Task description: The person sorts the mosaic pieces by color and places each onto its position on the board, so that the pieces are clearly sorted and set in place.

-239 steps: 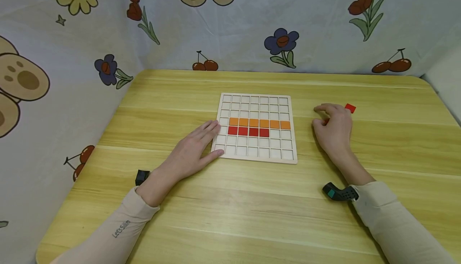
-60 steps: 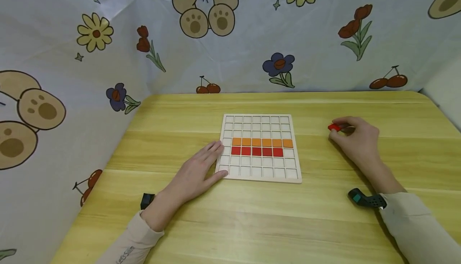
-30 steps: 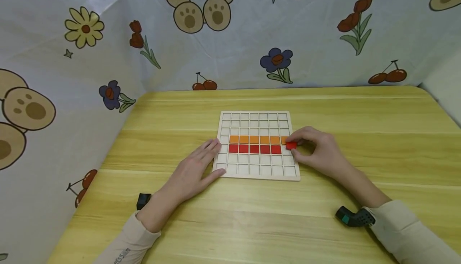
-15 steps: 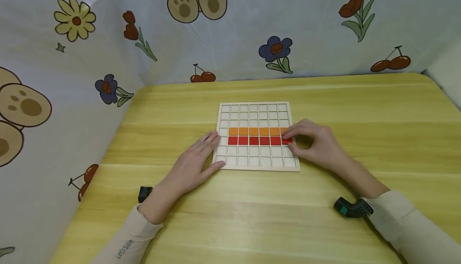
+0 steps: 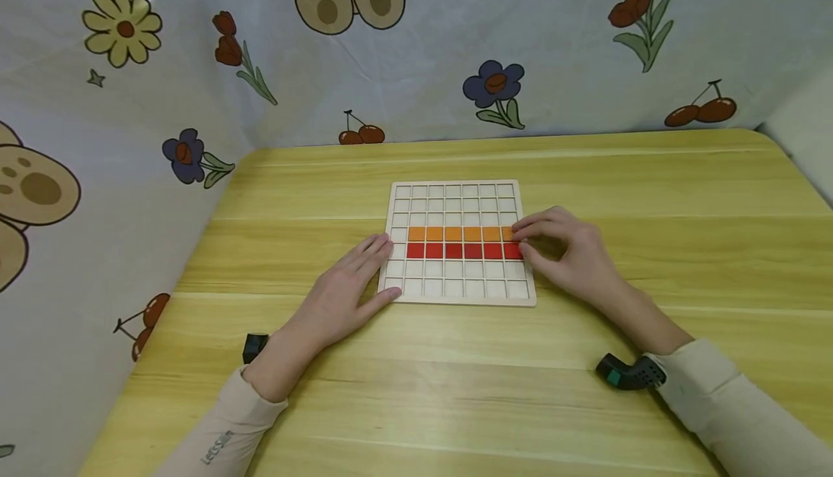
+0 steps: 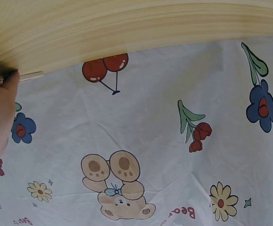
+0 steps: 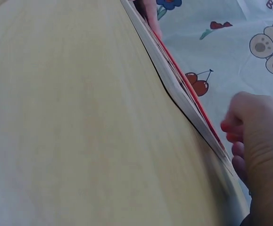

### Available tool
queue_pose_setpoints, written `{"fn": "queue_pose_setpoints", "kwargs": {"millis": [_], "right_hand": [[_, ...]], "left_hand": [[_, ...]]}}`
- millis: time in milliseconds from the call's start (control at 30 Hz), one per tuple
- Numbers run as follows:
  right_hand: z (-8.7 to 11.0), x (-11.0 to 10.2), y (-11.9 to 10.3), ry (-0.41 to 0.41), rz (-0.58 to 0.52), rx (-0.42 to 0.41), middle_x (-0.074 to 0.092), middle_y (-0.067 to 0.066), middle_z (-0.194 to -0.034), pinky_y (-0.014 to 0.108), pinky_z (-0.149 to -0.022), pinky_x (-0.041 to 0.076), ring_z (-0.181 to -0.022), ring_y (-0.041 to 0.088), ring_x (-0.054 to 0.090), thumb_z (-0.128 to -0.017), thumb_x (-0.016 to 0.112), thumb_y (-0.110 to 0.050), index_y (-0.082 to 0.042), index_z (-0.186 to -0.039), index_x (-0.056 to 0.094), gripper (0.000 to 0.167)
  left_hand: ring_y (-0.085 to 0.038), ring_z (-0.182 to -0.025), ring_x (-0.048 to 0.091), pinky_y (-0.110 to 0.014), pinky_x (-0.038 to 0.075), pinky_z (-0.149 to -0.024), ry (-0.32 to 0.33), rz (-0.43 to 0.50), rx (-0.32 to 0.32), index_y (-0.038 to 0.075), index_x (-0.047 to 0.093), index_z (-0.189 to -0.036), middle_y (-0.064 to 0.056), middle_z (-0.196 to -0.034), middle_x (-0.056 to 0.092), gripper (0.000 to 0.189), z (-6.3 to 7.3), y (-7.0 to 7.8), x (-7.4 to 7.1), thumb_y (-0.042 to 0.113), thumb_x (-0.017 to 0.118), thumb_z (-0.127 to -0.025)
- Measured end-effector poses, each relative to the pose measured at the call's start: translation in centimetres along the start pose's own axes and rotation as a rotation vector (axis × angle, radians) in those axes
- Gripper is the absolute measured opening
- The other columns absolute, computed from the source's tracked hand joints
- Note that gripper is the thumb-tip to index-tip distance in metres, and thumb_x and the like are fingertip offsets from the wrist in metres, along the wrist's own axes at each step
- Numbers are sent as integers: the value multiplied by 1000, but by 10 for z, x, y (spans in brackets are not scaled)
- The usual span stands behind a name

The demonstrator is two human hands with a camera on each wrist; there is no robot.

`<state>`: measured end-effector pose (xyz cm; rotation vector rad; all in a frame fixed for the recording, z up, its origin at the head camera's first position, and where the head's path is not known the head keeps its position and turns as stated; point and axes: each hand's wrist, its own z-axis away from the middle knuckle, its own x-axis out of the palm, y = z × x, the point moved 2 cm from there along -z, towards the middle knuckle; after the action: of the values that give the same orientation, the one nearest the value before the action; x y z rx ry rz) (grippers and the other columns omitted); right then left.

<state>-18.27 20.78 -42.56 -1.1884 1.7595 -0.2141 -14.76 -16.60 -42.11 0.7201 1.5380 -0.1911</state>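
A pale wooden grid board (image 5: 455,302) lies on the table with an orange row of square tiles (image 5: 453,234) above a red row (image 5: 453,251). My left hand (image 5: 341,293) rests flat along the board's left edge, fingers straight and thumb at the lower corner. Over the right edge, my right hand (image 5: 569,253) has its thumb and fingertips apart, right at the last red tile (image 5: 512,251), which lies flat in the row's end cell. Its fingertips partly cover the last orange tile. The right wrist view shows this hand (image 7: 263,136) beside the board's edge (image 7: 174,92).
The light wooden table (image 5: 416,397) extends around the board. Behind it hangs a white cloth (image 5: 560,22) printed with bears, flowers and cherries. Each wrist bears a black device, the right one (image 5: 628,372) with a green patch.
My right hand brought a red tile from the right to the end cell of the red row, and the tile now lies level there. The left hand stays on the board's edge.
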Motion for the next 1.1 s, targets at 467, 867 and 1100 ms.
{"fn": "queue_pose_setpoints", "kwargs": {"millis": [467,867,1100], "right_hand": [[-1,-2,6,40,41,69,77,4,-117,8,-102,40,-115,18,65,-90,81,-5,-10,-107,82,18],[0,-1,7,35,50,96,77,3,-117,9,-97,42,-112,14,65,-91,80,-7,-11,-107,82,17],[1,-1,7,32,61,103,77,2,-119,10,-96,42,-112,14,65,-92,80,-10,-13,-109,82,17]], "left_hand": [[-27,-161,28,-50,34,-127,17,-2,14,7,37,-164,-9,-172,33,76,-1,-1,1,50,61,-105],[-26,-161,27,-50,33,-128,5,17,5,8,37,-164,-8,-172,32,77,1,-1,3,52,59,-106],[-26,-161,27,-49,32,-128,3,7,3,8,37,-164,-8,-172,33,76,0,-1,2,51,60,-105]]}}
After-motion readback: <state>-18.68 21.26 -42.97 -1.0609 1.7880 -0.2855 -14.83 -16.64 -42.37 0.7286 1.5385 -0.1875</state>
